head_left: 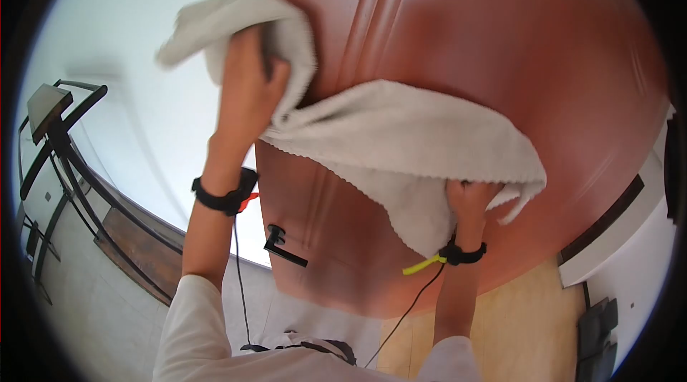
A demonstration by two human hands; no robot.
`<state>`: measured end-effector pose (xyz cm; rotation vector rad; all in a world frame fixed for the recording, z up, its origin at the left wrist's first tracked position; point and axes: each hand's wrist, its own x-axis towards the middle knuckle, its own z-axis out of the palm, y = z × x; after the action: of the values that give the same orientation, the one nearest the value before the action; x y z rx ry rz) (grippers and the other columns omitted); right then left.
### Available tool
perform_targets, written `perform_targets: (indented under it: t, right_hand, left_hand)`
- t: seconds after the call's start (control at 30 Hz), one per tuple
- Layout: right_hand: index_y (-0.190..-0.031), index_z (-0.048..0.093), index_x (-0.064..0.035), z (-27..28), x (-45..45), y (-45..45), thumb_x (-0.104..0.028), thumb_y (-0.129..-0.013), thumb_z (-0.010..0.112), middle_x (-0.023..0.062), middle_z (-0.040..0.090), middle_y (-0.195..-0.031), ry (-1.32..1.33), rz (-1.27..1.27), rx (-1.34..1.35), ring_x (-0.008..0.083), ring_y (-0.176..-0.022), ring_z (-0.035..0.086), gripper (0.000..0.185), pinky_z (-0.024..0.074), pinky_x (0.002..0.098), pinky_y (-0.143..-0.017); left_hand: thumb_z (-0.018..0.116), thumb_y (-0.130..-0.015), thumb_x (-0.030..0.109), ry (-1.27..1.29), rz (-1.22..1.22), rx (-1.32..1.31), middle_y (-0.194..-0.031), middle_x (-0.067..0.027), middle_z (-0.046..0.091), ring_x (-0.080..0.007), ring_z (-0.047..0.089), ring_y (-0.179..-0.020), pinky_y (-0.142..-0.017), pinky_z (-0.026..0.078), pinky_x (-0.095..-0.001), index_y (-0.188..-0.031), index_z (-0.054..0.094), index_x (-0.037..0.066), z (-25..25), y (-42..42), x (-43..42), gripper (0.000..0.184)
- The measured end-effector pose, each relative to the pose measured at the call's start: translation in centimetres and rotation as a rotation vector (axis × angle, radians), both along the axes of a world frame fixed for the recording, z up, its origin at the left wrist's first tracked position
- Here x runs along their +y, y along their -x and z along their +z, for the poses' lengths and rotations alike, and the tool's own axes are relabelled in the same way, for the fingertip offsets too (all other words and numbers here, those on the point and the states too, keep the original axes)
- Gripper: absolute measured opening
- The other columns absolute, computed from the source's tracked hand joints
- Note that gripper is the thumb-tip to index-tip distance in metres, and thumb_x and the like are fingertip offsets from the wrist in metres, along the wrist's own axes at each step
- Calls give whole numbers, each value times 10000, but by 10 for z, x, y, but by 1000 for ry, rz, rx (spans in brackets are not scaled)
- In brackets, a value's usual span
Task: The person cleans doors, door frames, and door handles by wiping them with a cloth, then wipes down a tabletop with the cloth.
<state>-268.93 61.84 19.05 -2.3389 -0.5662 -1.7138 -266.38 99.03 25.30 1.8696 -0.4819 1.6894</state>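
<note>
surface: one reddish-brown door (pixel 458 38), smooth and faintly glossy, filling my view from 11 o'clock round to 5; paired moulded lines (pixel 378 13) run down it from just past 12 o'clock; one black lever handle (pixel 286 247) at 7 o'clock, near the door's left edge

room: one bright white wall (pixel 143 110) at 10 o'clock; one dark-framed treadmill (pixel 50 114) at 9; grey floor (pixel 107 310) at 8; tan floor (pixel 522 321) between 4 and 5; black chairs (pixel 597 332) at 4, partly cut off by the dark rim of my lens

cloth (pixel 415 139): one, pale grey, soft, with a finely scalloped edge; spread across the middle of my view in front of the door, running from 10 o'clock to 3; pinched narrow just beside the left wrist; i cannot tell how much of it touches the door

left hand (pixel 247 74): at 11 o'clock, slightly blurred; cloth arches over it at 12 and a loose flap hangs out toward 9, while the wide part stretches away toward 4; the thumb stands apart, the fingers are hidden in the folds, and i cannot tell whether they are closed

right hand (pixel 471 199): between 3 and 4 o'clock, fingers curled tight around the cloth's lower border; from here the main spread lies toward 10, one point droops toward 7, and a folded corner juts out toward 2

wrists: two black straps, left strap (pixel 227 194) with a red tab, right strap (pixel 465 251) with a yellow tab
</note>
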Motion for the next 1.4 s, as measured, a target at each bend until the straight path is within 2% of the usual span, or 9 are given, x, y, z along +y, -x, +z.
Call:
perform_targets:
  t: [0.13, 0.3, 0.4, 0.5, 0.6, 0.97, 1.07, 1.23, 1.4]
  right_hand:
    - [-1182, 660, -49, -40, -9, -3, -319, -798, 743, 131, 664, -1192, 151, -119, -76, 371, -1116, 589, 477, 470, 486, -897]
    - [-1261, 614, -64, -125, -90, -9, -306, -820, 749, 107, 646, -1241, 581, -466, -37, 358, -1147, 569, 521, 451, 447, -978]
    - [-1234, 622, -46, -89, -75, 22, -209, -847, 716, 138, 622, -1250, 809, -817, -112, 375, -1144, 552, 430, 442, 471, -984]
    - [-1199, 622, -5, -24, -25, 56, -135, -836, 686, 190, 578, -1267, -95, -126, 325, 400, -1159, 512, 391, 429, 485, -982]
    - [-1293, 536, 52, -20, -12, 55, -92, -841, 641, 227, 485, -1407, -257, -81, 399, 415, -1291, 438, 486, 305, 475, -1109]
    - [-1211, 568, 26, -29, 24, 70, -50, -814, 652, 219, 532, -1272, -320, -161, 713, 395, -1190, 500, 413, 395, 438, -1014]
    - [-1069, 630, -4, -35, 19, 79, -109, -749, 695, 225, 611, -1072, -375, 58, 779, 399, -1025, 563, 343, 455, 455, -909]
    - [-1202, 590, -11, -61, 35, 73, -127, -750, 739, 189, 553, -1240, -225, -145, 942, 357, -1160, 519, 490, 418, 423, -1002]
    - [-1138, 583, 53, -78, 36, 39, -183, -741, 755, 268, 567, -1200, -382, -52, 314, 476, -1161, 466, 493, 318, 560, -1059]
  left_hand:
    - [569, -768, 51, -343, -5, 10, -1298, -200, 548, -376, 478, -1254, -1185, 218, -531, -1304, 544, -6, -5, -8, -64, 539]
    - [588, -807, 104, -554, -222, 92, -1267, -176, 592, -327, 548, -1202, -1110, 357, -488, -1284, 594, 36, -49, 15, -80, 482]
    - [588, -923, 267, -185, -189, 351, -1179, -190, 670, -385, 621, -1095, -966, 483, -413, -1245, 638, 42, -64, -5, -38, 396]
    - [606, -900, 271, -59, -187, 301, -1177, -234, 650, -395, 614, -1103, -917, 505, -448, -1226, 636, 30, -19, -4, -31, 406]
    - [598, -889, 279, -197, -127, 5, -1193, -224, 648, -386, 635, -1063, -912, 514, -437, -1269, 610, 32, 3, -10, -41, 454]
    - [559, -919, 370, -274, 153, 667, -1054, -190, 702, -291, 702, -897, -804, 566, -392, -1227, 651, 77, -52, 1, -36, 435]
    - [676, -832, 255, -190, -178, 107, -1149, -189, 673, -338, 635, -1109, -922, 512, -427, -1244, 639, 76, -40, -30, -24, 450]
    - [673, -816, 214, -181, -197, 72, -1308, -153, 596, -381, 523, -1255, -1080, 406, -467, -1293, 594, 73, -60, -29, -59, 504]
    - [587, -896, 314, -313, -473, 596, -1321, -100, 583, -305, 564, -1199, -1048, 441, -411, -1325, 571, 108, -139, -11, -42, 476]
